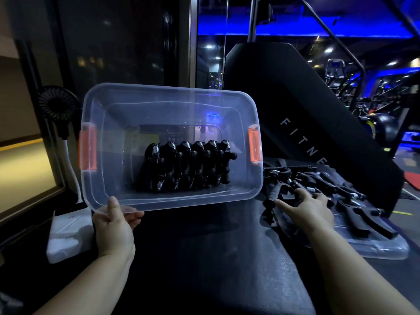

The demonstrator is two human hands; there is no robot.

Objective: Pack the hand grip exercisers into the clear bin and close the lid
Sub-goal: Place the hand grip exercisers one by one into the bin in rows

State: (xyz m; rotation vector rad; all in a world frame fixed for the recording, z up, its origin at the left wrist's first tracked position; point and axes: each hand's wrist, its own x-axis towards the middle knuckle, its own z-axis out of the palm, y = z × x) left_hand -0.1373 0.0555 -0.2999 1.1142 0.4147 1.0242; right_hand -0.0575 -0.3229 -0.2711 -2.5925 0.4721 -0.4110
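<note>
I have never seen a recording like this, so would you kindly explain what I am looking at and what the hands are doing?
There is no machine here: a person wears a camera on the head, so this single picture looks down at their own two hands. The left hand grips the near rim of the clear bin, which is tipped toward the viewer, with a row of black exercisers inside. The right hand rests spread fingers on loose exercisers, some lying on the clear lid, to the right.
</note>
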